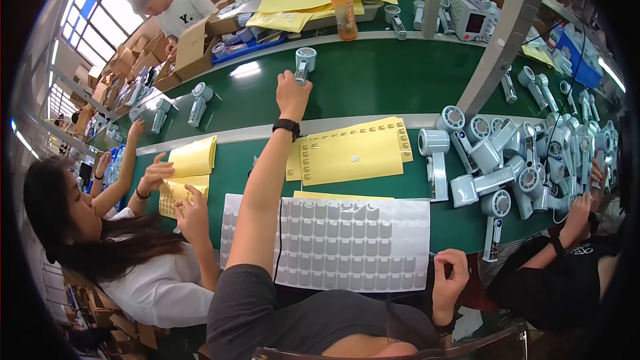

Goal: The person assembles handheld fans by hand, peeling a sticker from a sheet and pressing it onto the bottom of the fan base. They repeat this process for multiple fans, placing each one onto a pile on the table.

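Note:
My left hand is stretched far forward over the green belt, its fingers closed on the handle of a light blue-grey handheld fan. My right hand is near my body, beside the right edge of a white sheet with rows of grey stickers. Its fingers are curled in a pinch, and what they hold, if anything, I cannot make out. Some stickers are gone from the upper right of the sheet. Beyond it lie yellow sheets with small pieces along their edges.
A heap of handheld fans fills the right side, next to a metal post. Other fans stand on the belt at left. An orange drink bottle stands at the back. Co-workers' hands work on both sides.

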A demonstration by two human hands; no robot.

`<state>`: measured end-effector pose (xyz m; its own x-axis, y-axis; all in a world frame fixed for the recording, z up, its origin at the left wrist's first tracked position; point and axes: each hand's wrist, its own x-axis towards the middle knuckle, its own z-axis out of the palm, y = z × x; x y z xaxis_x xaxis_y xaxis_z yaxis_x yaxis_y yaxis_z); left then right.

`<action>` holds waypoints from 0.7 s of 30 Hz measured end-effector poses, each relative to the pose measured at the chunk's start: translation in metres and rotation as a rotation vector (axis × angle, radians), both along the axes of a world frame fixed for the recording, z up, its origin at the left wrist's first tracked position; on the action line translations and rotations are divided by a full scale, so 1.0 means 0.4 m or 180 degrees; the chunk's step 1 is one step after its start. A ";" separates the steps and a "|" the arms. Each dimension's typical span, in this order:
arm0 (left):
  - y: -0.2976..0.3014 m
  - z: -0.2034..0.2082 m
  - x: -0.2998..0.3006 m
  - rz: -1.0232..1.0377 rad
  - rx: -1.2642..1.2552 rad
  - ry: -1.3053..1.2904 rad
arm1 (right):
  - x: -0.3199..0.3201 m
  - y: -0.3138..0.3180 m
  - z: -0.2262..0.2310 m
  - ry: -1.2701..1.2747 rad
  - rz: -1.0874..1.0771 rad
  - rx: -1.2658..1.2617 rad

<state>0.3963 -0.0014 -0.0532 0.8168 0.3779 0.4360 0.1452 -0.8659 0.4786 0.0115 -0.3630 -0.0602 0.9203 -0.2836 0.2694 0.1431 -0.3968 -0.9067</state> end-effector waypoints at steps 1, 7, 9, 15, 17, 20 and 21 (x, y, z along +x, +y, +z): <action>-0.015 0.013 -0.009 -0.0025 0.0005 -0.0006 | 0.003 -0.002 -0.008 -0.0112 -0.0072 -0.0171; -0.139 0.076 -0.167 -0.1469 -0.0882 -0.1660 | 0.037 0.013 0.035 -0.0373 -0.0154 -0.0523; -0.204 0.067 -0.220 -0.1729 -0.1625 -0.1454 | 0.041 0.001 0.041 -0.0212 0.0236 0.0141; -0.337 0.100 -0.418 -0.3243 -0.1023 -0.2398 | 0.105 0.040 0.145 -0.0290 0.0835 0.1480; -0.360 0.118 -0.462 -0.3581 -0.0695 -0.2362 | 0.128 0.051 0.190 -0.0252 0.1061 0.2068; -0.393 0.116 -0.484 -0.3875 -0.0634 -0.2531 | 0.165 0.063 0.255 0.0140 0.1101 0.2558; -0.408 0.114 -0.488 -0.3970 -0.0734 -0.2738 | 0.174 0.067 0.273 0.0135 0.1066 0.2569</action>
